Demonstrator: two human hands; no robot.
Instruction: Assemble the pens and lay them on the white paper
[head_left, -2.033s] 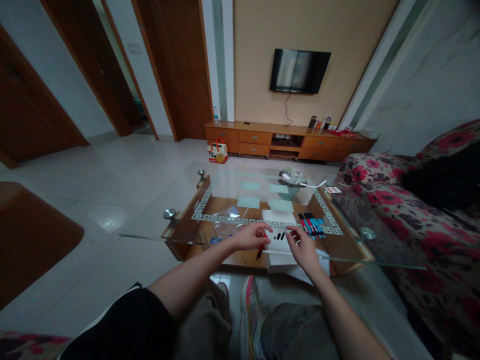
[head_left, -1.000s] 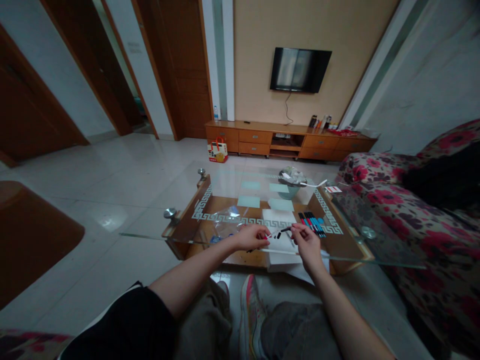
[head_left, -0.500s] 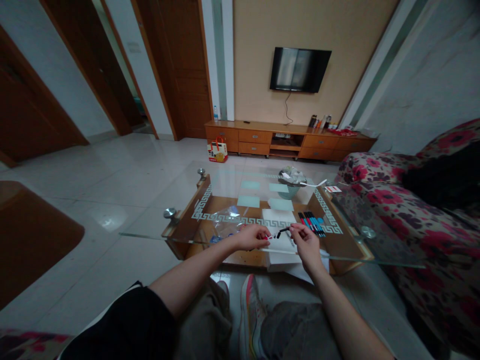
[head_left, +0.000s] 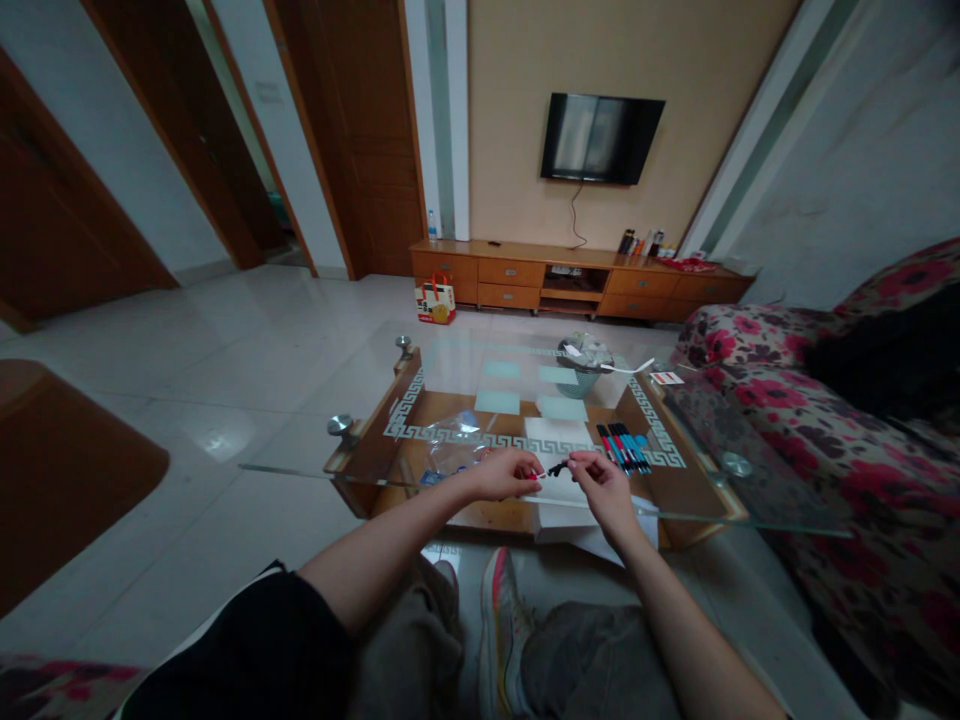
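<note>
Head camera, from my seat away from the room: at far left I have a rounded brown piece of furniture (head_left: 75, 470), then the glass table (head_left: 300, 440) with its patterned border. A clear plastic bag (head_left: 454, 440) shows crumpled just beyond the left forearm; I can't tell whether it lies on the glass or below. Next comes the left hand (head_left: 504, 474), thumb and fingers pinching a small red piece (head_left: 533, 478) with a white tip pointing right. Just beside that tip, over the near part of the table, I see a slim black piece (head_left: 558, 467), its right end pinched in the fingertips of the right hand (head_left: 604, 490); whether the two pieces touch is too small for me to tell. Behind them a white box (head_left: 556, 432) shows through the glass. Just past the right hand I get a row of red and blue pens (head_left: 622, 449) with black ends, side by side, and at far right the floral sofa (head_left: 780, 395).
</note>
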